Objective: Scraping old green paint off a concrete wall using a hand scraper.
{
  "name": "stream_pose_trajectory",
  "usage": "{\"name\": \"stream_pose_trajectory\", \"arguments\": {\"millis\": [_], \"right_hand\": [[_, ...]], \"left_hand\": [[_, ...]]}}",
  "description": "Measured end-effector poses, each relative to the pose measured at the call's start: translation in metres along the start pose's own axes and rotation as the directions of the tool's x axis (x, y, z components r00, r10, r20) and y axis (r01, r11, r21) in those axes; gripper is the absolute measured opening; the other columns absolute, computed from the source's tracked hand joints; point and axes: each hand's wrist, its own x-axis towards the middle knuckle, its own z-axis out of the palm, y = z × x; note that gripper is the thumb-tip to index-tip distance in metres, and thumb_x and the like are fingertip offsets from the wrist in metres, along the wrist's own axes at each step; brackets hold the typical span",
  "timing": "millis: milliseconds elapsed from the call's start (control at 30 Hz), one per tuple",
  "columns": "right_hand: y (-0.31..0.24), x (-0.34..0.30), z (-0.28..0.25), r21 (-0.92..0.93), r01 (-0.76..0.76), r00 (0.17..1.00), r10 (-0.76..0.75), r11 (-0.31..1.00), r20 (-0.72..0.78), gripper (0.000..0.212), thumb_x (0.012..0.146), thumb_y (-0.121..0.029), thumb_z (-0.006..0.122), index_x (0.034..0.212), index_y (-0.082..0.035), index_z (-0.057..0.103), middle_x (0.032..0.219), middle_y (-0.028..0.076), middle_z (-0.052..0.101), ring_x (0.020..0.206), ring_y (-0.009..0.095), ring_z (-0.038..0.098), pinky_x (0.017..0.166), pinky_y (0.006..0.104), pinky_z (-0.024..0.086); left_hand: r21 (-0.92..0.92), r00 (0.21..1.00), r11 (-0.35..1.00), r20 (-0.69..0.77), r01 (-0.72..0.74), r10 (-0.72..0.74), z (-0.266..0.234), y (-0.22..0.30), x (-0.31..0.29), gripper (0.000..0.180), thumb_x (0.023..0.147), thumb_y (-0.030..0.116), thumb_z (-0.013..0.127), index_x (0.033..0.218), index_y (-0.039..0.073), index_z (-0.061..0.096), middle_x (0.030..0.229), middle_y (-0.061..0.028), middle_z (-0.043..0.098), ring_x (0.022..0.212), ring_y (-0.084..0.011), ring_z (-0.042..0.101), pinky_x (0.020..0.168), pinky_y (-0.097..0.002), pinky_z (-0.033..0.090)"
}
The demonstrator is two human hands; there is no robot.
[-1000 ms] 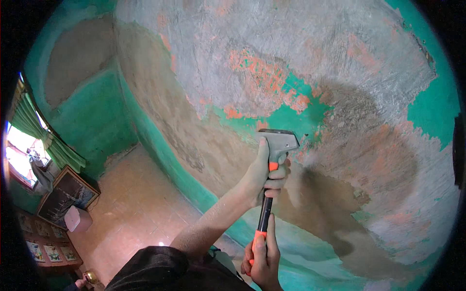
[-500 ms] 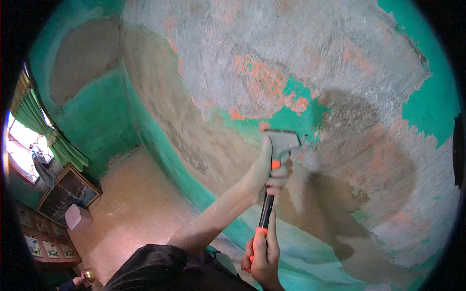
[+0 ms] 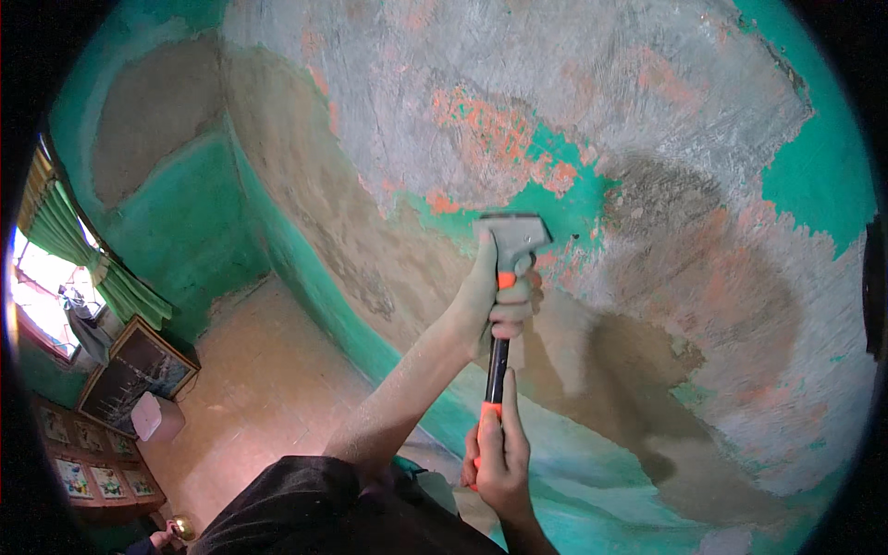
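A long-handled scraper [image 3: 499, 356] with a grey head and a black and orange handle stands almost upright before the wall [image 3: 666, 83]. My left hand [image 3: 499, 301] is closed around its neck, just below the head. Lower down, my right hand [image 3: 502, 453] grips the orange end of the handle, one finger stretched along it. The scraper's blade edge is at the lower border of a green paint patch [image 3: 546, 199]; whether it touches the wall, I cannot tell. Around that patch the wall shows grey plaster, orange flecks and bare brown areas.
At the left, a tiled floor [image 3: 268, 370] meets the green wall. A framed picture [image 3: 134, 375], a pink box [image 3: 157, 418] and a cabinet with pictured panels [image 3: 97, 462] stand there, below a window with a green curtain [image 3: 69, 231]. Another person's hand [image 3: 162, 536] shows at the lower left.
Both hands and the scraper have moved up and slightly left along the wall. The blade has come from below the green patch's edge to its lower border. The grip is unchanged.
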Motion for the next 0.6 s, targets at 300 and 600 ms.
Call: {"name": "stream_pose_trajectory", "arguments": {"millis": [300,600], "right_hand": [[-0.001,-0.015,-0.002,-0.034,-0.057,0.998,0.057,0.998,-0.006,0.056,0.103,-0.021,0.033,0.153,-0.009,0.007,0.06,0.001,0.041,0.041,0.007,0.036,0.039,0.0221,0.036],[0.001,-0.007,0.006,-0.102,0.07,0.998,-0.069,0.992,0.011,0.058,0.101,-0.01,0.034,0.152,-0.007,0.006,0.061,0.001,0.042,0.042,0.005,0.037,0.04,0.0206,0.036]], "left_hand": [[-0.102,0.997,0.994,0.063,-0.032,0.038,-0.01,-0.014,-0.007,0.058,0.087,0.075,0.029,0.085,0.019,0.048,0.055,0.0103,0.025,0.04,-0.0012,0.019,0.032,-0.0178,0.014],[-0.186,1.0,0.982,0.021,0.017,-0.013,-0.015,-0.007,-0.008,0.058,0.088,0.074,0.03,0.083,0.018,0.047,0.056,0.0102,0.027,0.039,-0.0011,0.018,0.031,-0.0174,0.015]]}}
